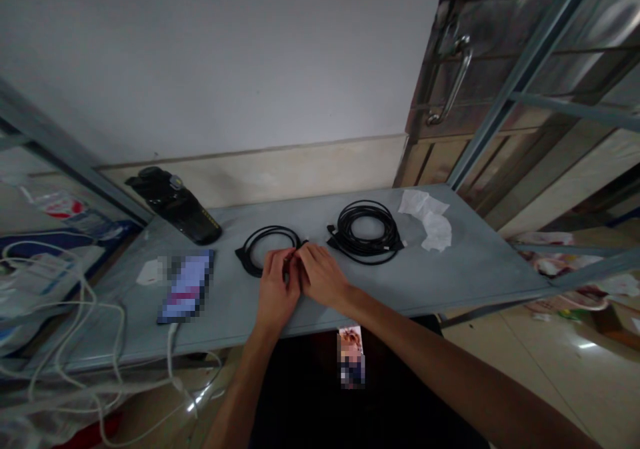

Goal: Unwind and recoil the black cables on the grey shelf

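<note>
Left hand (277,289) and right hand (323,275) meet at the near edge of the small cable coil (270,247) on the bench (465,262), fingers pinched shut on its cable in a tight grip. Larger cable coil (367,232) lies just right; crumpled tissue (430,219) beyond, phone (187,285) to the left.

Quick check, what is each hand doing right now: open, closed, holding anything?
Left hand: closed, fingers pinching the small black cable coil at its near right edge.
Right hand: closed, fingers on the same cable beside the left hand.
</note>
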`<state>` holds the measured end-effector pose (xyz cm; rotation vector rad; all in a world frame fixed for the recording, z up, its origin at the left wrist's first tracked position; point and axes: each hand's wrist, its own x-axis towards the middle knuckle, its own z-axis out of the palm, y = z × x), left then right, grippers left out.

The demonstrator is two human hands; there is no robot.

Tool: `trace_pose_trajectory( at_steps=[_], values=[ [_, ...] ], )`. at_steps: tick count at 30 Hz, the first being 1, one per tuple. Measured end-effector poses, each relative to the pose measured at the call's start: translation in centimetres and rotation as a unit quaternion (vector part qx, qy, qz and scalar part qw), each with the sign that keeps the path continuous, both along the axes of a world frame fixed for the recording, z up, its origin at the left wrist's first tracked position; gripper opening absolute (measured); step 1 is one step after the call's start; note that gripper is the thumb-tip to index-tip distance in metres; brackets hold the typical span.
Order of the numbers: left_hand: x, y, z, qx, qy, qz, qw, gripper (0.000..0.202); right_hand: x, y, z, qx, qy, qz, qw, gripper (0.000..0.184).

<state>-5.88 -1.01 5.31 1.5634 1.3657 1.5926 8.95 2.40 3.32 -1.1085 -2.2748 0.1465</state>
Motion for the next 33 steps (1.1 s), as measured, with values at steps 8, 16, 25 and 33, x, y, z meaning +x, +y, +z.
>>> trace_pose_trajectory(
  at_steps=[8, 16, 25, 33],
  values=[
    [-0.1, 1.1, -1.0, -0.031, 0.052, -0.057, 0.997, 0.011, 10.0, 1.7, 0.4, 0.073, -0.025, -0.094, 0.993, 0.024],
    [-0.5, 1.1, -0.8, -0.058, 0.059, -0.053, 0.995, 0.017, 12.4, 1.5, -0.8, 0.047, -0.055, -0.138, 0.988, 0.048],
    [-1.0, 0.2, -0.6, -0.109, 0.095, -0.084, 0.986, 0.05, 12.6, 1.3, -0.6, 0.026, -0.076, -0.17, 0.982, 0.028],
    [-1.7, 0.6, -0.6, -0.108, 0.081, -0.042, 0.99, 0.047, 12.7, 1.4, -0.9, 0.028, -0.072, -0.198, 0.977, 0.026]
  ],
)
